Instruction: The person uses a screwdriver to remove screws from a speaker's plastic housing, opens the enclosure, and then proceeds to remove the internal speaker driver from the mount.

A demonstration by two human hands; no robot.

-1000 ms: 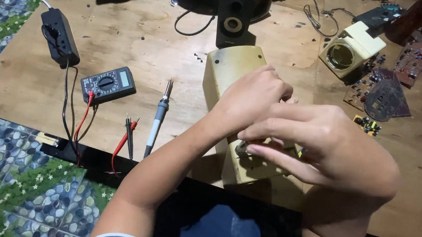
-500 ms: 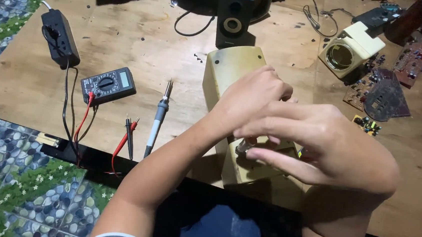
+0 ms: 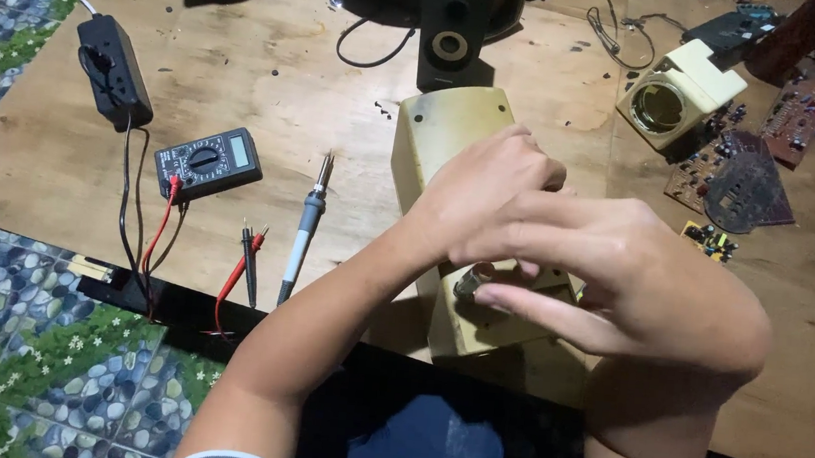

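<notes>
- A black power strip [image 3: 115, 70], a multimeter [image 3: 209, 161] and a soldering iron [image 3: 304, 231] lie spread on the wooden board [image 3: 62, 182], apart from the work but probably within reach.
- The left hand [image 3: 488, 192] curls over the yellowed plastic casing [image 3: 444, 130], seemingly steadying it near the board's front edge.
- The right hand [image 3: 617, 275], fingers half closed, pinches a small metal part [image 3: 473, 280] on the casing.
- Circuit boards [image 3: 736, 182] crowd the right side.

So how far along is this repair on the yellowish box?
Done: boards lie pulled out on the table, and the meter is set out with its probes. In hand: the left hand steadies the casing while the right hand works a small metal part. Left: the soldering iron lies untouched.
</notes>
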